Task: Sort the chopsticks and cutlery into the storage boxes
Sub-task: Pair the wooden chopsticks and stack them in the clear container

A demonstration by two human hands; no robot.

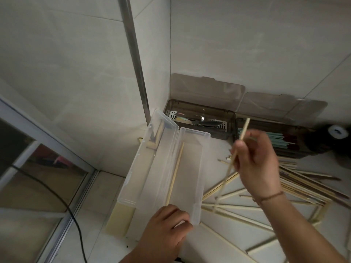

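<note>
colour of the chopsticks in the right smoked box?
Mostly teal chopsticks, some dark red ones beside them; head view.

No text, label, brand, number or sign can be read anywhere in this view (the picture is dim and partly blurred by motion).
</note>
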